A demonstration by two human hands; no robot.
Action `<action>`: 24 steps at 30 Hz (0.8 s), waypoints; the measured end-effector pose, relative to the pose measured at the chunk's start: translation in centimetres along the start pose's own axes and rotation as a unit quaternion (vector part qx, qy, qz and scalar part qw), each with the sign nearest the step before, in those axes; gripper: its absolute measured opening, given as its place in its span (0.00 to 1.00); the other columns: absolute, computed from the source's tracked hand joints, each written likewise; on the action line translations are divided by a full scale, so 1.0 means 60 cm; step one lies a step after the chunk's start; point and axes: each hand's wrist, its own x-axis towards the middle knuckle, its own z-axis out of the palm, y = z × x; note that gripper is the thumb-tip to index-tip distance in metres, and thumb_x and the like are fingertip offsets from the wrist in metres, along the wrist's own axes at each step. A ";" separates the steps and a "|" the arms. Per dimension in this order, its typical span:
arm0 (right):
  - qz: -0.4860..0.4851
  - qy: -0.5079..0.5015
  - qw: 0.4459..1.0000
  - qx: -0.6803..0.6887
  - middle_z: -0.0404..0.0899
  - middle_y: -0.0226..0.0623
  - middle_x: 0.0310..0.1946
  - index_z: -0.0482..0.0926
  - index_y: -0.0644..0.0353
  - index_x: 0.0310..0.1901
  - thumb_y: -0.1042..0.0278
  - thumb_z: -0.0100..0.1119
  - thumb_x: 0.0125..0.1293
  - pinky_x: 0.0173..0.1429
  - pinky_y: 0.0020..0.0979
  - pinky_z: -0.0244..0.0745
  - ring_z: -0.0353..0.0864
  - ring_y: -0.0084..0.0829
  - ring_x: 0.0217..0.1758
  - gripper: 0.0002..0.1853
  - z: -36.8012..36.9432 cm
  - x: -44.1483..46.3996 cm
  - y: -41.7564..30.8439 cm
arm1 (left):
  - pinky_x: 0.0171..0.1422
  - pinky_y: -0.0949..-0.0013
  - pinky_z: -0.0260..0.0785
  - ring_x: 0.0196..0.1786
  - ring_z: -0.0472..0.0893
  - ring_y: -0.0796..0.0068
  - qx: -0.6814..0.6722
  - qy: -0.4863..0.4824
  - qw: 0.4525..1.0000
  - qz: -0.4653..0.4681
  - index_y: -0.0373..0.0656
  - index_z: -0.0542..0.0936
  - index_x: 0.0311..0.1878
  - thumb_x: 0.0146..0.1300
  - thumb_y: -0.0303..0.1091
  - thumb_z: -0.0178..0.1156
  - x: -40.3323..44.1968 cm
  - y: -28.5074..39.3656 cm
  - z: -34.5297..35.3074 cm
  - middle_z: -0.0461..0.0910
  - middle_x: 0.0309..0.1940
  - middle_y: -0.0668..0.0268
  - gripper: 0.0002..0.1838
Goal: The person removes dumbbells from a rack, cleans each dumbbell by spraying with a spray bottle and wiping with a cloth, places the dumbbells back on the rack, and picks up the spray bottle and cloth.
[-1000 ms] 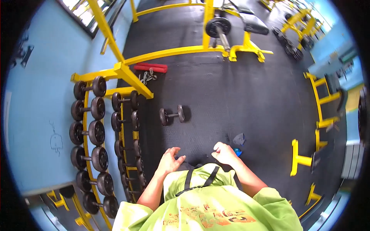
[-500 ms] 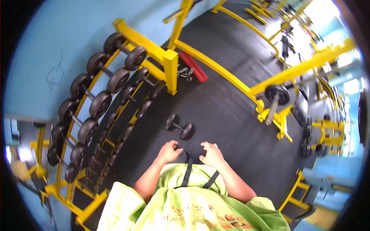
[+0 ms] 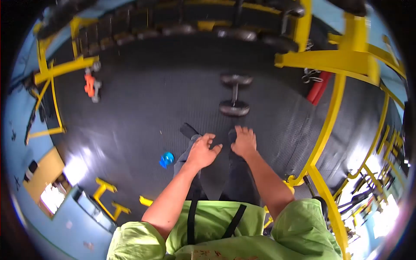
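Both of my hands hang over my dark trousers, above the black floor mat. My left hand (image 3: 203, 151) has its fingers apart and bent slightly, with nothing in it. My right hand (image 3: 244, 142) is also empty, its thumb apart from the curved fingers. Just beyond my right hand a black dumbbell (image 3: 234, 108) lies on the floor, its handle pointing away from me; neither hand touches it. A blue object (image 3: 166, 159) sits on the floor to the left of my left forearm.
The dumbbell rack (image 3: 182, 29) runs across the far side. A yellow frame (image 3: 329, 125) stands at the right, near red bars (image 3: 319, 89) and metal clips (image 3: 311, 77). Small orange and grey dumbbells (image 3: 90, 86) lie at the left, with yellow equipment legs (image 3: 104, 190) lower down.
The view has turned left, so the rack now lies ahead instead of at the left. The floor dumbbell appears larger and closer. Both hands remain empty and have reached farther forward.
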 end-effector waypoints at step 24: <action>0.078 0.172 0.982 0.031 0.65 0.55 0.59 0.53 0.62 0.69 0.69 0.71 0.45 0.71 0.47 0.58 0.63 0.53 0.64 0.49 0.282 0.224 0.229 | 0.59 0.64 0.70 0.52 0.81 0.61 0.324 0.105 0.900 0.273 0.43 0.78 0.46 0.53 0.24 0.62 0.500 -0.154 0.303 0.82 0.45 0.59 0.15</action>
